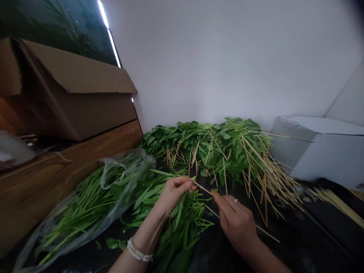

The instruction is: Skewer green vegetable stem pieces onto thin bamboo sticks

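Observation:
My left hand point(173, 191) is closed in a pinch on a small green leafy stem point(191, 179) at the tip of a thin wooden skewer point(203, 188). My right hand point(236, 223), with a ring on one finger, pinches the same skewer lower down; the stick runs under the hand and pokes out towards the lower right. Both hands hover over loose green leafy stems point(182, 223) on a black surface. A beaded bracelet point(138, 253) circles my left wrist.
A heap of skewered greens point(227, 148) lies against the white wall. A clear plastic bag of green stems point(91, 201) sits on the left beside a wooden ledge point(42, 182) bearing a cardboard box point(76, 94). At the right are a white box point(321, 148) and bare skewers point(341, 204).

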The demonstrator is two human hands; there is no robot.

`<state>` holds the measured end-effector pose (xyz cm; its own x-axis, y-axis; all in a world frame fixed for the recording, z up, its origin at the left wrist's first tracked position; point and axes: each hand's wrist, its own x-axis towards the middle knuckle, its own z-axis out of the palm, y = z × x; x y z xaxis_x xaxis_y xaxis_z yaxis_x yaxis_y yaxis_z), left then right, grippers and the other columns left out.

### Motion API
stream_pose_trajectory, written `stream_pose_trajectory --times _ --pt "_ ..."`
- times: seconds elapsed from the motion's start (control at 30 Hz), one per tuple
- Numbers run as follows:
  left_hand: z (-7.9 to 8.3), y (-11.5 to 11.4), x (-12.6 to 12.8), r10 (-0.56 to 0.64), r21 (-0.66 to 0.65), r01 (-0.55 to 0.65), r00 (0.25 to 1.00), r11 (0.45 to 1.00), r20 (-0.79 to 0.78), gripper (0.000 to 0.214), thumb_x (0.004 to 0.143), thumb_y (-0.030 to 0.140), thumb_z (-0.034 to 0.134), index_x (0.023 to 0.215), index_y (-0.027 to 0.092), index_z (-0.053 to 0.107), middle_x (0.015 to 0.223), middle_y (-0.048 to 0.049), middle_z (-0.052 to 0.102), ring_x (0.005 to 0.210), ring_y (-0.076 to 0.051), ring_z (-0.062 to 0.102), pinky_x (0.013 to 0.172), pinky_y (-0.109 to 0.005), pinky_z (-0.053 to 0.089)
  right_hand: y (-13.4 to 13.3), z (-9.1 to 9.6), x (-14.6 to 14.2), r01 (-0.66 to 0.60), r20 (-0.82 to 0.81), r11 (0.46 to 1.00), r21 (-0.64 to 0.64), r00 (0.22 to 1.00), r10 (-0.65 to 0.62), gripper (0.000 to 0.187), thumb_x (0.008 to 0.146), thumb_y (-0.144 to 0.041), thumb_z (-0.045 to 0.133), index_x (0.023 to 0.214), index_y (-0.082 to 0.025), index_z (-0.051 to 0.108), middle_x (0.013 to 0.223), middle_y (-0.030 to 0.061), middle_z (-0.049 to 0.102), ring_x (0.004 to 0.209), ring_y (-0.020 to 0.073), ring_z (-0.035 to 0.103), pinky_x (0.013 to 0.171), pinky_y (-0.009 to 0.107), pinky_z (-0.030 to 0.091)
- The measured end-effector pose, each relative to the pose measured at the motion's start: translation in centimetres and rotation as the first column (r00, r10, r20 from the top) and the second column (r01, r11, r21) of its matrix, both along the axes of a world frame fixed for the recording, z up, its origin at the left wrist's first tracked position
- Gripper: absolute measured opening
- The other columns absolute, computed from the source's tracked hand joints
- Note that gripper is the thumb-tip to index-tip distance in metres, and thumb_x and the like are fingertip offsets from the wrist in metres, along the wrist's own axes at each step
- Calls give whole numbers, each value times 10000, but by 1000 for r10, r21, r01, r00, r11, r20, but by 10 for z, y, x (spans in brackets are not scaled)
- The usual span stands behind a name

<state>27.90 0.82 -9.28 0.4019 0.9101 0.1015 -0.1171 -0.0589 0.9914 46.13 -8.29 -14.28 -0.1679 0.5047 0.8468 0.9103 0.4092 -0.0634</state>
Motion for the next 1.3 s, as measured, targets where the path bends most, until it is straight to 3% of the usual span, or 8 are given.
stream_pose_trajectory --times 0.37,0.43,0.53,0.67,0.83,1.07,1.2,1.3 --pt "-10 -15 14 -186 -11 186 982 983 -11 256 693 377 779 757 131 754 699 -64 727 634 -153 629 678 -270 496 1 4 -11 -34 -39 999 -6 999 34 313 920 -68 412 1180 -109 580 805 64 666 730 142 628 702 255 483" --pt "-6 -11 9 -128 15 128 992 992 0 313 713 428 753 800 128 757 737 -74 736 663 -165 642 700 -279 506 2 9 -6 1 -50 1000 20 999 0 277 918 -77 435 1139 -122 597 806 57 672 716 138 625 697 251 466" --pt "-1 3 -6 106 83 -109 993 990 45 383 779 488 667 882 128 745 795 -80 740 712 -171 653 739 -281 512 4 14 7 124 -115 991 54 986 -117 222 928 -124 445 1076 -148 610 849 58 681 752 149 631 718 265 452" --pt "-7 25 -22 354 277 -320 932 906 -82 279 813 364 628 955 143 722 855 -72 740 799 -190 663 795 -301 503 6 15 26 228 -190 972 51 958 -215 203 951 -206 419 995 -161 612 851 66 675 789 183 629 741 303 451" --pt "-22 32 -24 448 614 -133 803 778 -394 209 827 173 547 909 192 738 938 -67 718 895 -209 647 841 -333 474 6 17 26 225 -179 974 -21 958 -225 202 961 -197 394 982 -172 594 764 30 638 706 174 578 725 316 412" --pt "-29 30 -24 538 669 -18 608 743 -583 166 776 212 654 916 201 741 893 -72 676 872 -235 623 823 -366 469 5 17 20 146 -144 989 10 979 -143 167 945 -149 432 1009 -162 586 773 27 626 727 166 553 739 311 394" --pt "-28 30 -22 543 689 -18 632 724 -553 103 762 161 650 817 199 727 851 -59 659 853 -227 622 807 -355 469 5 16 16 90 -130 996 -5 987 -90 180 936 -118 435 1045 -146 576 754 25 612 715 166 545 737 320 396" --pt "-23 29 -21 567 715 -156 731 682 -381 79 806 178 609 843 192 678 902 -56 674 893 -215 632 840 -344 468 4 15 11 60 -121 998 -17 991 -61 187 932 -109 434 1051 -143 574 769 33 616 720 169 542 727 321 401"
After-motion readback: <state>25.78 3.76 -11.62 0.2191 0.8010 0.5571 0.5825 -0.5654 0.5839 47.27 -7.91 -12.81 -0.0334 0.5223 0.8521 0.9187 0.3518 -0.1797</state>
